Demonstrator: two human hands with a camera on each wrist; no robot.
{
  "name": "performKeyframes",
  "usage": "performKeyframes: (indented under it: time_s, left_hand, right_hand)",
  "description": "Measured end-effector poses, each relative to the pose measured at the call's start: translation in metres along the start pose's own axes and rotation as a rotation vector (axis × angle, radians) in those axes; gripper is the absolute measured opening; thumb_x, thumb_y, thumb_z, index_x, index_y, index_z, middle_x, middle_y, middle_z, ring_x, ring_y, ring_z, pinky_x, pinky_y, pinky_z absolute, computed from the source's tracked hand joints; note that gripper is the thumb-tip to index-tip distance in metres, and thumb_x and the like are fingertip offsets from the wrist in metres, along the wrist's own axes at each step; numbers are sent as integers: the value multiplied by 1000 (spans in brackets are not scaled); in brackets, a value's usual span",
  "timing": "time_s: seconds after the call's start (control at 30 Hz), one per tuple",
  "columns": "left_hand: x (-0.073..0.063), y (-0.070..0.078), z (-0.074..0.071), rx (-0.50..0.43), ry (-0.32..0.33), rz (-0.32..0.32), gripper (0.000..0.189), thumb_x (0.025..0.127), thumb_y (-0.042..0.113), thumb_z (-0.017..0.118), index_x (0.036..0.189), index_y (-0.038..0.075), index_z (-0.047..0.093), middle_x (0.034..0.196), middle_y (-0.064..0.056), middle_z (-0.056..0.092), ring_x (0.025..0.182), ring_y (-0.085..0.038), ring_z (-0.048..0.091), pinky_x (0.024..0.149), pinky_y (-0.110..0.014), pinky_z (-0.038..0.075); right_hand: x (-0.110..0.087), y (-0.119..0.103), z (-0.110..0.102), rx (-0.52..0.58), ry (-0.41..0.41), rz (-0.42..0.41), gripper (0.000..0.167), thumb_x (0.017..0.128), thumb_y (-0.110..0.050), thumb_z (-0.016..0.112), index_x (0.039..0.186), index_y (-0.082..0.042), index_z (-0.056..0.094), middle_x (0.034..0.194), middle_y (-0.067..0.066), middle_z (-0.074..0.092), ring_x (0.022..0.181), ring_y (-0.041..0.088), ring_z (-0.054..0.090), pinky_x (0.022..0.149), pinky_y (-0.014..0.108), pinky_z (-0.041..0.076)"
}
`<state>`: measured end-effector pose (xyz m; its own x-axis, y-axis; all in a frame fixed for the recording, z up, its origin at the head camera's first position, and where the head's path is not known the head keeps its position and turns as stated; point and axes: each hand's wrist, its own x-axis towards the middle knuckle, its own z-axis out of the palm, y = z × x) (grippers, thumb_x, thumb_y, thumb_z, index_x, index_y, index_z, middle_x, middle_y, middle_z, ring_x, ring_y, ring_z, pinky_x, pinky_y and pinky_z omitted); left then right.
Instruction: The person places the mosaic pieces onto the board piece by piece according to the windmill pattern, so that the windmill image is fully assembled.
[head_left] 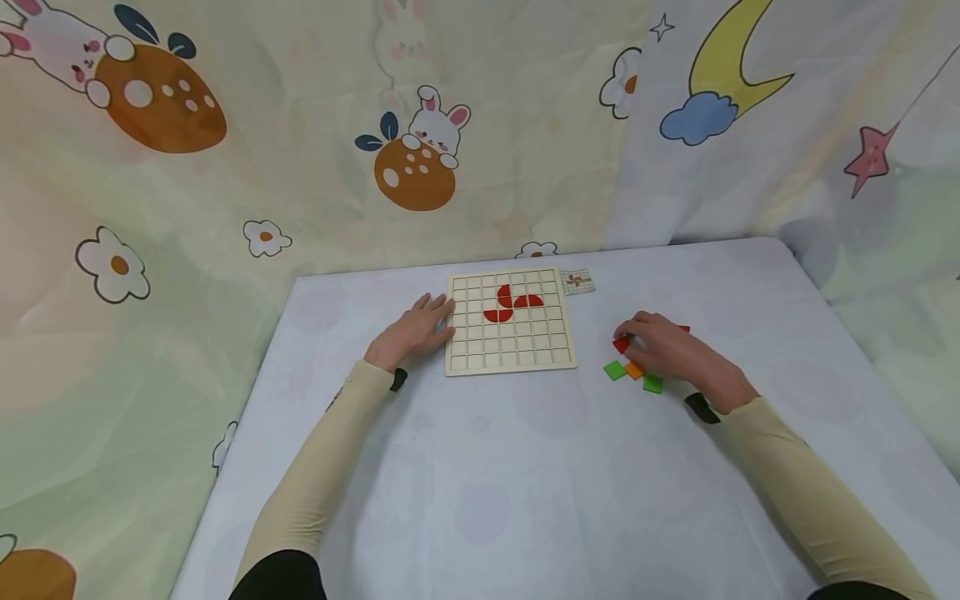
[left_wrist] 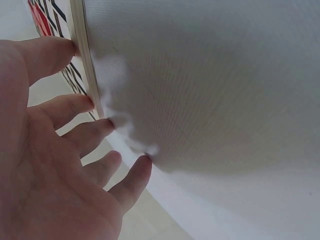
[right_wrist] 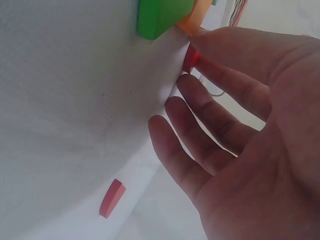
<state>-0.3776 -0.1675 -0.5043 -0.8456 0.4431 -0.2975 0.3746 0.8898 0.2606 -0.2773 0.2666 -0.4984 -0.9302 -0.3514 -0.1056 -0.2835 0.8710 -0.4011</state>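
Observation:
A square wooden grid board [head_left: 510,350] lies on the table with several red quarter-circle pieces [head_left: 504,302] set on its upper middle squares. My left hand [head_left: 416,332] rests at the board's left edge, its fingers spread; in the left wrist view the thumb and nearer fingertips touch the wooden rim [left_wrist: 86,60]. To the right of the board, my right hand [head_left: 663,348] pinches a red piece [right_wrist: 189,58] between thumb and index finger, close over the table. Green tiles [head_left: 615,370] and an orange tile [head_left: 634,370] lie beneath and beside this hand.
A small pattern card [head_left: 577,282] lies against the board's upper right corner. Another red piece [head_left: 684,328] shows beyond the right hand, and a second green tile [head_left: 652,383] lies nearer me. A white cloth [head_left: 480,483] covers the table; a printed curtain [head_left: 300,167] hangs behind it.

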Motion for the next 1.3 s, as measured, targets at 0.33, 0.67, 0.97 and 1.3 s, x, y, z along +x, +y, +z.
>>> performKeyframes:
  time_s: [0.33, 0.67, 0.97, 1.3]
  left_hand:
    - [2, -1, 0, 13, -5, -5, 66, 107, 41, 41, 162, 15, 18, 170, -10, 12, 158, -35, 2, 127, -55, 17]
    - [2, 0, 0, 7, -7, -10, 66, 107, 41, 41, 162, 15, 18, 170, -10, 12, 158, -35, 2, 127, -57, 16]
    - [1, 1, -1, 14, -9, -10, 65, 107, 40, 41, 162, 15, 17, 170, -10, 12, 158, -35, 2, 127, -55, 15]
    - [1, 3, -2, 3, -19, -15, 65, 107, 39, 42, 162, 15, 17, 170, -10, 11, 158, -34, 1, 127, -56, 14]
  right_hand:
    - [2, -4, 0, -36, -23, 30, 33, 92, -23, 70, 121, -8, 68, 110, 8, 62, 99, 24, 55, 86, 40, 55]
    - [5, -8, 3, -48, -15, -11, 28, 93, -14, 68, 119, -6, 69, 111, 10, 63, 101, 25, 56, 88, 42, 55]
    - [9, -9, 2, -57, -3, 6, 24, 92, -14, 68, 114, -5, 69, 100, 7, 62, 90, 22, 54, 76, 33, 52]
    - [19, -14, 0, -34, -13, 35, 24, 90, -16, 67, 113, -6, 67, 101, 7, 62, 95, 24, 54, 83, 37, 54]
